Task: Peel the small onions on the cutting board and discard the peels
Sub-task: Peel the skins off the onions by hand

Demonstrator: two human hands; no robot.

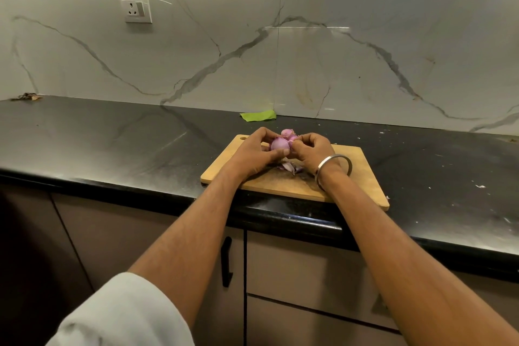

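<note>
While the left hand (254, 153) cups a small onion (280, 144) above the cutting board (348, 177), the right hand (313, 150) pinches its skin; peels (289, 167) lie beneath.

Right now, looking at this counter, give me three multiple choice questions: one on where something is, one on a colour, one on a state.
1. Where do the loose peels lie?
A. on the cutting board below the hands
B. beside the wall socket
C. on the cabinet handle

2. What colour is the scrap by the wall behind the board?
A. red
B. green
C. blue

3. What is the left hand doing?
A. resting flat on the counter
B. holding a knife
C. holding an onion

Answers: 1 A, purple skins sit on the wood between the wrists. 2 B, it is bright green. 3 C, its fingers curl round the onion while the right hand pinches at it.
</note>
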